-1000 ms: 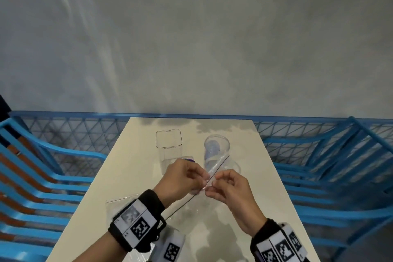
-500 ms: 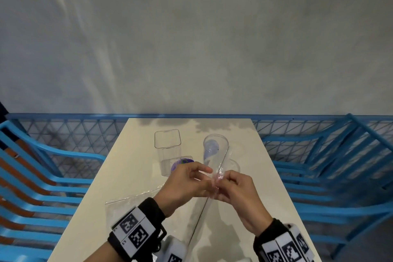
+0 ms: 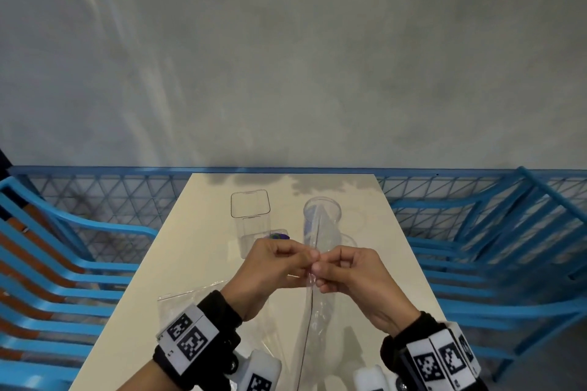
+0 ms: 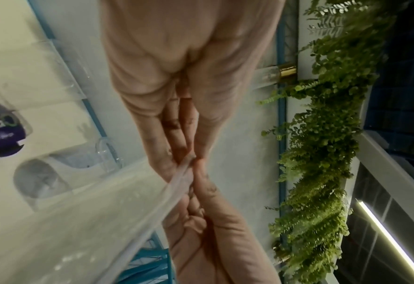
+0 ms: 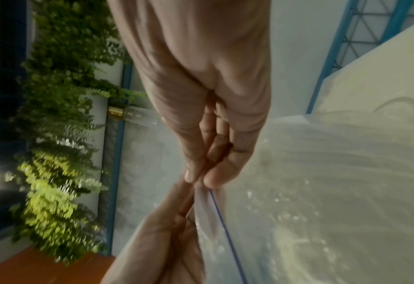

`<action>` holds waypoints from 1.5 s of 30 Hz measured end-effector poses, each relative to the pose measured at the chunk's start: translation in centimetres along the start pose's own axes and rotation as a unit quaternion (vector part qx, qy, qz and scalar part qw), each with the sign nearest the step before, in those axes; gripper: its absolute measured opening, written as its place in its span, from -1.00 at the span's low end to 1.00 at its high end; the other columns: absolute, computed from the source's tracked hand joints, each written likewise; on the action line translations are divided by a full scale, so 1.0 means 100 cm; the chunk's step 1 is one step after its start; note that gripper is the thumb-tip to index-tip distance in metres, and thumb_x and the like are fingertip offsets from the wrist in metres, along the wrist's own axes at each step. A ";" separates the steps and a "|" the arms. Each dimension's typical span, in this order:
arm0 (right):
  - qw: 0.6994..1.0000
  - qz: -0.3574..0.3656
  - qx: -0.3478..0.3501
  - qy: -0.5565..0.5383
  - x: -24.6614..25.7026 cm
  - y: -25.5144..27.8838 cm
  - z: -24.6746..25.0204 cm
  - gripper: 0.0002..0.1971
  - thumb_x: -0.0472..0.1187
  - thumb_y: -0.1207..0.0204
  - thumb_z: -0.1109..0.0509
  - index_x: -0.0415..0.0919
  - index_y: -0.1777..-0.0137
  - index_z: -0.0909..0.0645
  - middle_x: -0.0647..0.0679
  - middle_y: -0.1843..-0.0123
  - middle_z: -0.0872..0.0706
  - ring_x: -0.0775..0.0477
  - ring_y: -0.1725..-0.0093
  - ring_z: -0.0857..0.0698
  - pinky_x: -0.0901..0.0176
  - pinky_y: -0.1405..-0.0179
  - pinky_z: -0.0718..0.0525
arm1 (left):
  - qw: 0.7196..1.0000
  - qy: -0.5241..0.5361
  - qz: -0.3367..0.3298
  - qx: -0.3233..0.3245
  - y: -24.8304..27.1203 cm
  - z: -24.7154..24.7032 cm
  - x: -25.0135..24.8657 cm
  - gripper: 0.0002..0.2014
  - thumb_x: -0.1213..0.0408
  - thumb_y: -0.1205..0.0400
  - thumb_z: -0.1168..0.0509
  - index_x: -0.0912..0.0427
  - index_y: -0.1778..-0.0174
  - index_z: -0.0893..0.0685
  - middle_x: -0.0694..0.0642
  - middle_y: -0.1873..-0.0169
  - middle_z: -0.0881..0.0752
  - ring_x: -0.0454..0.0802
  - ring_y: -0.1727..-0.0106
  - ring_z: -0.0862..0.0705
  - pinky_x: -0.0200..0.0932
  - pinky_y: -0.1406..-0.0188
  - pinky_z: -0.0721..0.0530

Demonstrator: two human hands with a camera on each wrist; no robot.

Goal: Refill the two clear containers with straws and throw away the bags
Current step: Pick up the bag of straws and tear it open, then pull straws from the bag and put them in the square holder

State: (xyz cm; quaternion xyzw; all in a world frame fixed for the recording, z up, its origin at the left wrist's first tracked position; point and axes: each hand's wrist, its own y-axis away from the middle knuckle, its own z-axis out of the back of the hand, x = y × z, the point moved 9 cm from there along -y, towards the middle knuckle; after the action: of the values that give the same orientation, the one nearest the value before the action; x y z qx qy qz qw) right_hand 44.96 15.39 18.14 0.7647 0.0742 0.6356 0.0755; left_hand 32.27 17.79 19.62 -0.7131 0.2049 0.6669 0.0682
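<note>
Both hands meet above the table's middle and pinch the top edge of a clear plastic bag (image 3: 309, 320) that has a thin dark line along it. My left hand (image 3: 308, 259) pinches it from the left, my right hand (image 3: 318, 267) from the right, fingertips almost touching. The left wrist view shows the left hand (image 4: 191, 160) on the bag's (image 4: 98, 215) edge. The right wrist view shows the right hand (image 5: 198, 179) gripping the bag (image 5: 310, 192). Behind the hands stand a square clear container (image 3: 251, 213) and a round clear container (image 3: 321, 216). I cannot make out any straws.
A second clear bag (image 3: 190, 298) lies flat on the cream table (image 3: 197, 232) at the near left. A lid with a purple label (image 3: 280, 235) lies beside the square container. Blue chairs (image 3: 495, 263) flank the table, and a blue mesh fence (image 3: 111, 197) stands behind it.
My hands have drawn together until the fingertips nearly touch. The bag has swung from slanting across the table to hanging nearly straight toward me.
</note>
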 end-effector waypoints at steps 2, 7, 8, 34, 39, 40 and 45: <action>1.000 -0.009 0.000 -0.011 0.002 0.003 0.001 -0.96 -0.53 -0.37 -0.48 -0.47 0.21 -0.69 -0.22 0.44 -0.70 -0.04 0.48 -0.65 0.25 0.42 -0.68 | 0.999 0.002 -0.015 -0.029 0.001 0.003 -0.002 -0.88 0.46 -0.53 -0.43 0.46 0.10 -0.78 0.31 0.31 -0.79 0.07 0.33 -0.76 -0.16 0.24 -0.77; 0.900 0.150 -0.160 0.376 0.035 0.012 -0.001 -0.81 -0.36 -0.31 -0.46 -0.17 0.42 -0.52 0.06 0.51 -0.59 0.14 0.50 -0.52 0.43 0.50 -0.43 | 0.903 -0.382 -0.163 -0.112 0.002 -0.012 -0.020 -0.87 0.53 -0.54 -0.26 0.38 0.22 -0.72 0.18 0.43 -0.72 0.06 0.37 -0.72 -0.01 0.25 -0.77; 0.868 0.176 -0.181 0.427 0.041 0.015 -0.005 -0.80 -0.35 -0.31 -0.43 -0.16 0.40 -0.46 0.05 0.48 -0.56 0.13 0.49 -0.49 0.37 0.48 -0.42 | 0.883 -0.420 -0.171 -0.123 0.001 -0.011 -0.020 -0.88 0.53 -0.53 -0.24 0.38 0.21 -0.69 0.22 0.36 -0.71 0.14 0.30 -0.70 0.10 0.22 -0.74; 0.768 0.034 -0.142 0.624 0.006 0.012 0.032 -0.80 -0.13 -0.56 -0.23 -0.15 0.02 -0.67 -0.07 0.06 -0.74 -0.19 0.03 -0.70 0.09 0.18 -0.48 | 0.817 -0.560 -0.132 -0.042 -0.011 0.013 -0.005 -0.40 0.51 -0.41 -0.25 -0.04 -0.36 -0.58 -0.08 -0.10 -0.60 0.02 -0.15 -0.59 -0.23 0.12 -0.43; 0.758 0.059 -0.206 0.616 -0.009 0.018 0.034 -0.70 0.08 -0.67 -0.12 0.05 -0.27 -0.54 -0.05 -0.21 -0.58 -0.20 -0.14 -0.61 -0.03 -0.04 -0.47 | 0.808 -0.581 -0.040 -0.092 -0.008 0.028 0.014 -0.46 0.05 -0.57 -0.30 -0.13 -0.49 -0.34 -0.12 -0.47 -0.37 0.25 -0.24 -0.53 -0.06 -0.02 -0.49; 0.756 0.017 -0.206 0.621 -0.021 0.018 0.040 -0.64 0.16 -0.65 -0.09 0.07 -0.34 -0.48 -0.07 -0.26 -0.52 -0.24 -0.20 -0.58 -0.07 -0.11 -0.46 | 0.812 -0.572 -0.022 -0.113 -0.008 0.035 0.018 -0.46 0.02 -0.58 -0.29 -0.13 -0.48 -0.33 -0.05 -0.48 -0.37 0.30 -0.22 -0.55 -0.02 -0.05 -0.52; 0.853 -0.016 -0.181 0.489 -0.048 0.007 0.050 -0.69 0.03 -0.65 -0.15 -0.18 -0.12 -0.58 -0.17 0.01 -0.60 -0.31 0.02 -0.66 -0.06 0.00 -0.67 | 0.865 -0.488 -0.015 -0.113 -0.006 0.032 0.029 -0.44 0.36 -0.59 -0.24 -0.08 -0.50 -0.32 0.16 -0.05 -0.53 0.23 0.07 -0.65 0.04 0.06 -0.64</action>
State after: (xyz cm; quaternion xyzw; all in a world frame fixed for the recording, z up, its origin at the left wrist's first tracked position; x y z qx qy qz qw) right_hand 49.02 13.61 12.81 0.3271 -0.0026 0.9283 0.1767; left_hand 29.65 18.94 16.32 -0.3022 0.0581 0.9474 0.0882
